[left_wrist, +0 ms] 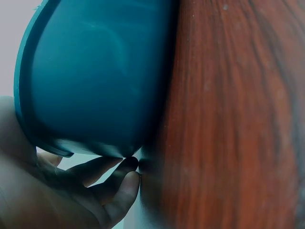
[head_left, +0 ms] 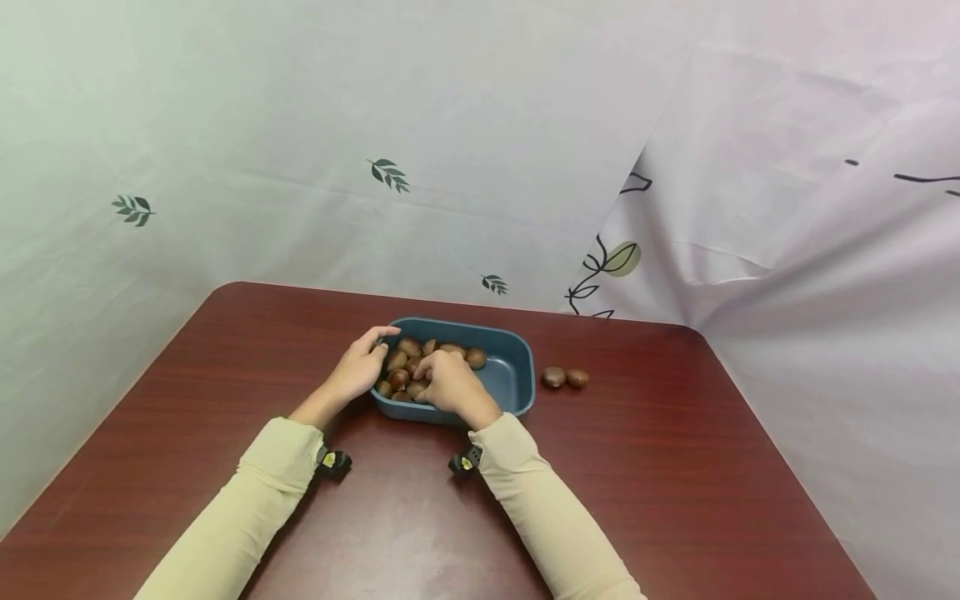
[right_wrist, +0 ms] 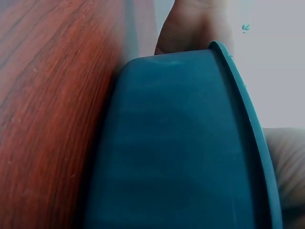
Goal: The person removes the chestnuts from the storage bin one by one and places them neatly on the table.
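A blue plastic container point(head_left: 512, 385) stands on the table, with several brown chestnuts point(head_left: 398, 379) heaped toward its left end. My left hand point(head_left: 358, 367) grips that left end, its thumb at the rim. In the left wrist view, fingers point(left_wrist: 125, 188) of this hand bend against the outside of the container wall point(left_wrist: 95, 81). My right hand point(head_left: 452, 385) reaches over the near rim into the heap, fingers curled around a chestnut point(head_left: 417, 389). From the right wrist, the container's outer wall point(right_wrist: 171, 143) hides most of that hand.
Two more chestnuts point(head_left: 553, 377) lie side by side on the table, just right of the container. The reddish-brown wooden table point(head_left: 675, 467) ends close behind the container, where a pale cloth point(head_left: 300, 108) with leaf prints hangs.
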### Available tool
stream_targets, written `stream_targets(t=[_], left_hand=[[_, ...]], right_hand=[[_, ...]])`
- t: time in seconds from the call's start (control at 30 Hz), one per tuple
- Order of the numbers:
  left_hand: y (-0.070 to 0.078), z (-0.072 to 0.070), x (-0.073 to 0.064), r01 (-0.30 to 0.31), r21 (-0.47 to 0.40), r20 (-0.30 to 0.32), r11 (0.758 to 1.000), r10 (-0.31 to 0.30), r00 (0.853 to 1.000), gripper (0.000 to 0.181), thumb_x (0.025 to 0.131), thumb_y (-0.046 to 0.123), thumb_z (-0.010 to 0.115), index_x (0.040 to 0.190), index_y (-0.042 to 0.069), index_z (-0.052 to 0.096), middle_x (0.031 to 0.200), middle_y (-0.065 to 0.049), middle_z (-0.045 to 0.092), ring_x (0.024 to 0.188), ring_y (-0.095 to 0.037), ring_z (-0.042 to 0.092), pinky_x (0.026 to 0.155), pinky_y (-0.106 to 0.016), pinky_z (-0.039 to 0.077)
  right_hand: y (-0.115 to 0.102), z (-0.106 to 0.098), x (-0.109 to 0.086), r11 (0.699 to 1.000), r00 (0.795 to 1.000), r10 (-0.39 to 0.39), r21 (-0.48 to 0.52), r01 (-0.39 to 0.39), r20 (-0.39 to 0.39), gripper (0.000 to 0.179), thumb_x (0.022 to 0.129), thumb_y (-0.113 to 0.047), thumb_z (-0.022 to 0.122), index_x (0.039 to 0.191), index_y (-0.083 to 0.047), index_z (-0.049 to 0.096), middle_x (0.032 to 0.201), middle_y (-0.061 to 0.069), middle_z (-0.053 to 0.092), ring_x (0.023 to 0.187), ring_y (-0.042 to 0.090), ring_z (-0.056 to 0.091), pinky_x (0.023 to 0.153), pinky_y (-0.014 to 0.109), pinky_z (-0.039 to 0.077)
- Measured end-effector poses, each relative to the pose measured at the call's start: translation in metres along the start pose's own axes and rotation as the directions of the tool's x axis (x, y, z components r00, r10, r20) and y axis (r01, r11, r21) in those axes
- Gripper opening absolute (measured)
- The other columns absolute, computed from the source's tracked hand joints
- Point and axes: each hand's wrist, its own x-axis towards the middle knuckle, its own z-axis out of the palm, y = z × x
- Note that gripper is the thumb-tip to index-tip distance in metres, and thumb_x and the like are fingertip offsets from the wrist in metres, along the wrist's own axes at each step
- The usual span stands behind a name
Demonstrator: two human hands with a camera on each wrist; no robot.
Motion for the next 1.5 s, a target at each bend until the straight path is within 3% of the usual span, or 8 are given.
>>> stream_targets(t=[0.23,0.57,0.83,1.07,1.23,1.33,1.5], left_hand=[[0.0,-0.002,-0.002,-0.008,-0.003,-0.007,1.0,0.008,1.0,0.04,0.107,0.014,0.033,0.145,0.011,0.047,0.077,-0.009,0.043,0.049,-0.015,0.034,0.056,-0.034,0.036],[-0.002,-0.005,-0.004,-0.004,0.003,-0.004,1.0,0.004,1.0,0.041,0.107,0.014,0.032,0.146,0.012,0.045,0.075,-0.009,0.043,0.049,-0.014,0.033,0.055,-0.034,0.037],[-0.005,-0.004,-0.004,-0.003,0.001,-0.007,1.0,0.003,1.0,0.04,0.108,0.014,0.032,0.145,0.011,0.046,0.073,-0.008,0.043,0.048,-0.014,0.033,0.056,-0.034,0.037],[-0.004,0.001,-0.004,0.004,-0.013,0.002,1.0,-0.004,1.0,0.041,0.107,0.013,0.032,0.146,0.012,0.045,0.063,-0.003,0.04,0.046,-0.013,0.031,0.053,-0.032,0.035],[-0.002,0.001,-0.005,-0.002,0.005,0.002,1.0,0.002,1.0,0.04,0.107,0.013,0.032,0.145,0.012,0.046,0.076,-0.009,0.046,0.049,-0.014,0.032,0.056,-0.034,0.036],[-0.002,0.001,-0.004,-0.006,0.006,0.001,1.0,0.006,1.0,0.041,0.107,0.013,0.032,0.146,0.012,0.046,0.089,-0.014,0.049,0.056,-0.018,0.036,0.067,-0.036,0.036],[-0.001,0.0,-0.001,-0.021,0.008,-0.006,1.0,0.021,1.0,0.041,0.107,0.012,0.033,0.145,0.011,0.046,0.105,-0.021,0.052,0.065,-0.023,0.039,0.075,-0.039,0.034]], right_hand=[[-0.003,0.003,0.003,1.0,1.0,-0.002,-0.001,0.002,-0.012,0.022,0.078,-0.01,0.085,0.098,-0.01,0.077,0.095,0.0,0.074,0.1,0.021,0.064,0.078,0.025,0.052],[-0.006,0.007,0.007,0.998,0.999,-0.024,-0.051,0.023,-0.022,0.021,0.077,-0.012,0.086,0.096,-0.012,0.079,0.094,-0.002,0.074,0.083,0.012,0.066,0.07,0.021,0.051],[-0.004,0.01,0.008,0.998,0.997,-0.068,-0.011,0.068,-0.045,0.013,0.076,-0.013,0.087,0.084,-0.008,0.078,0.077,-0.004,0.07,0.064,0.006,0.057,0.059,0.017,0.045],[0.0,0.008,0.003,0.996,0.994,-0.084,-0.009,0.083,-0.066,0.012,0.076,-0.014,0.085,0.083,-0.008,0.077,0.077,-0.002,0.071,0.065,0.007,0.055,0.06,0.018,0.044],[0.005,-0.002,-0.005,0.995,0.989,-0.093,0.015,0.096,-0.111,0.018,0.074,-0.012,0.083,0.09,-0.009,0.077,0.087,0.001,0.073,0.076,0.01,0.063,0.067,0.021,0.05],[0.01,-0.013,-0.015,0.992,0.983,-0.094,0.07,0.106,-0.155,0.022,0.074,-0.01,0.082,0.096,-0.007,0.077,0.091,0.004,0.073,0.077,0.012,0.065,0.068,0.024,0.052],[0.032,-0.038,-0.036,0.986,0.963,-0.054,0.139,0.094,-0.263,0.025,0.072,-0.01,0.079,0.097,-0.007,0.077,0.091,0.004,0.074,0.082,0.014,0.069,0.071,0.028,0.055]])
